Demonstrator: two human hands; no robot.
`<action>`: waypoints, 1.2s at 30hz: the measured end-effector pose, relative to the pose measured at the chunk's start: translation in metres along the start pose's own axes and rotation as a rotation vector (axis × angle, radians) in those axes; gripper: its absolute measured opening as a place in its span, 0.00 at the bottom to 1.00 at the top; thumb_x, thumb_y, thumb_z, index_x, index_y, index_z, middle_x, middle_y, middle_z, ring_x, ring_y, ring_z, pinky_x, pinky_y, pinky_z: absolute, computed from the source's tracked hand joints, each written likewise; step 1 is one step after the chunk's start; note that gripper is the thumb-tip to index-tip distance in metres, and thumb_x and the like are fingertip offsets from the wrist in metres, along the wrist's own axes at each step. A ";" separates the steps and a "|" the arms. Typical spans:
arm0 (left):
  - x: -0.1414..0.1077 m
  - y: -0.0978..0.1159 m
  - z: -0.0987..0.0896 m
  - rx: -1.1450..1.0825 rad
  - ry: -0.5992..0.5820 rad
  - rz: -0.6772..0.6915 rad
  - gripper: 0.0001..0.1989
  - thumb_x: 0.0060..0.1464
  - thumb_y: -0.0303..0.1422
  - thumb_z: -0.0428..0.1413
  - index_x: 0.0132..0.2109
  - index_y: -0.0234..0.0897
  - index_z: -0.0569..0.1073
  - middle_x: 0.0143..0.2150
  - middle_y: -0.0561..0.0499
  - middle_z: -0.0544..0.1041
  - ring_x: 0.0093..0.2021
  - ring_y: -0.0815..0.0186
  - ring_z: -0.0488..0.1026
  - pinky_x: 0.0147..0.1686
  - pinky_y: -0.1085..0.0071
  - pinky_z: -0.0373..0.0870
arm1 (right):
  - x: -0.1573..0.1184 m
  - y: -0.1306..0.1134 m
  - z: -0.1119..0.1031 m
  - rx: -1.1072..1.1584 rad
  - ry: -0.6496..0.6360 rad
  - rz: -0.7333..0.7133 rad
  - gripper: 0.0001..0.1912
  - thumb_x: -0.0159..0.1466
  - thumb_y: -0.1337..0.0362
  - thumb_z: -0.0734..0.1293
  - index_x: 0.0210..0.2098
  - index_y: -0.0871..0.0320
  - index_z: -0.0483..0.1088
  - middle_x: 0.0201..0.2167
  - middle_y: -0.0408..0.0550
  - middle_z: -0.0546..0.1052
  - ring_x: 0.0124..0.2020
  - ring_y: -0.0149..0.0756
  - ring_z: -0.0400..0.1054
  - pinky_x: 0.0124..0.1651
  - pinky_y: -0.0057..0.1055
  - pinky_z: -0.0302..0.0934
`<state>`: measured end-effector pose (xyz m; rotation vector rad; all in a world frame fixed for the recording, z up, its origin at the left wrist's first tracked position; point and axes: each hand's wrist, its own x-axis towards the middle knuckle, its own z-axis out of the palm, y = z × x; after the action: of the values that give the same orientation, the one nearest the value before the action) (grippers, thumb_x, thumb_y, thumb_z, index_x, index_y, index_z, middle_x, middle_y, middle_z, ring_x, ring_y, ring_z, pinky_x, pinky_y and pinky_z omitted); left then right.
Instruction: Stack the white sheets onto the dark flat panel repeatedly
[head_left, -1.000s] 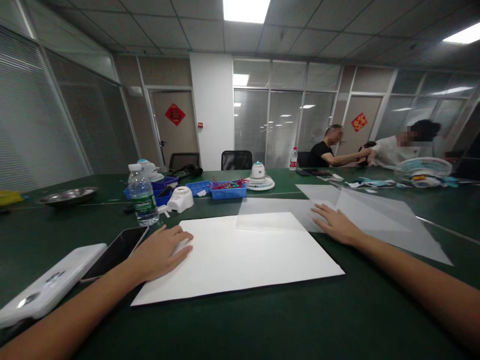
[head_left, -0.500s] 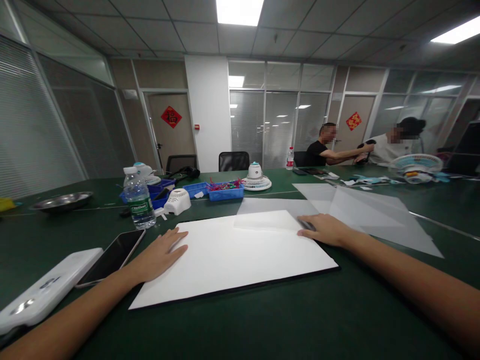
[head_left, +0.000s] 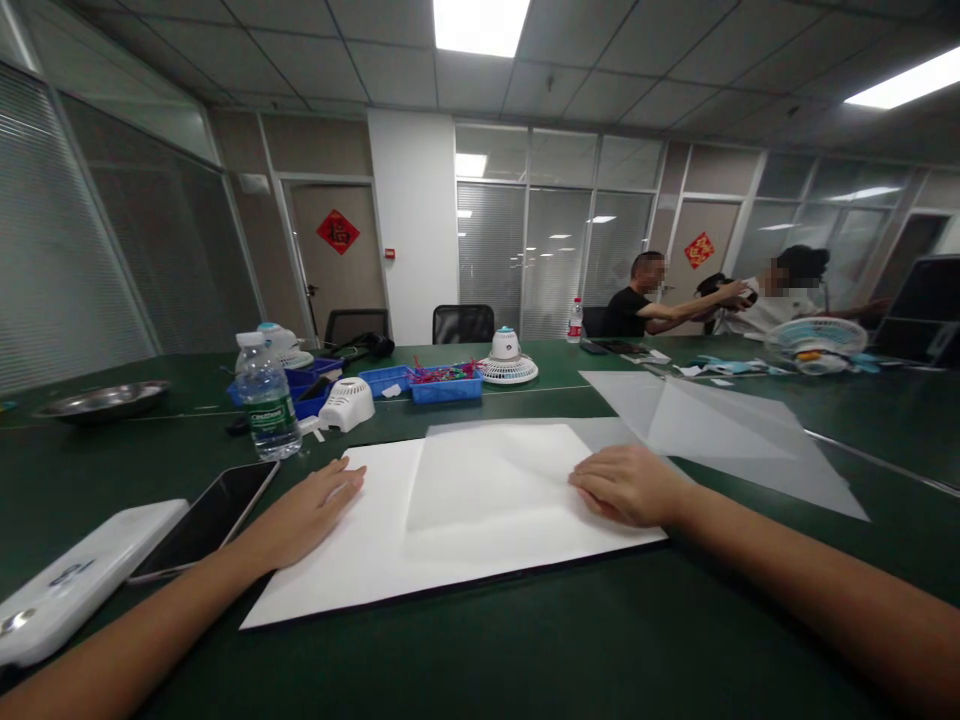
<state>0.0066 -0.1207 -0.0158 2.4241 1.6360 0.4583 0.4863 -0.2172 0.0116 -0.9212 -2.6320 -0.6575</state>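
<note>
A white sheet [head_left: 352,560] lies on a thin dark-edged board on the green table. Over its middle and right part lies a translucent sheet [head_left: 480,480], reaching past the far edge. My left hand [head_left: 311,510] rests with fingers stretched out on the white sheet's left edge. At the right side, my right hand [head_left: 626,485] has its fingers bent and pressed together on the translucent sheet; what its fingertips hold is hidden. More translucent sheets [head_left: 735,440] lie beyond my right hand.
At the left are a white device [head_left: 90,570], a phone [head_left: 214,515], a water bottle [head_left: 268,400] and a metal dish [head_left: 105,400]. Blue trays [head_left: 446,387] and white fan parts [head_left: 507,360] stand farther back. Two people sit at the far right.
The translucent sheet has come nearer and to the left over the white sheet. My right hand has moved nearer and left, its fingers now closed together. My left hand remains on the white sheet.
</note>
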 end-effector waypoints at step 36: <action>-0.005 0.012 -0.012 0.066 0.021 0.048 0.32 0.59 0.52 0.45 0.63 0.40 0.70 0.68 0.48 0.65 0.69 0.52 0.58 0.68 0.53 0.53 | -0.089 0.110 0.023 -0.187 -0.447 1.330 0.36 0.65 0.41 0.54 0.49 0.67 0.74 0.44 0.76 0.76 0.43 0.66 0.73 0.39 0.58 0.64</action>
<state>0.0115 -0.1299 -0.0015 2.5198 1.6290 0.4447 0.6220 -0.1758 -0.0076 -2.6408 -1.5587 -0.3125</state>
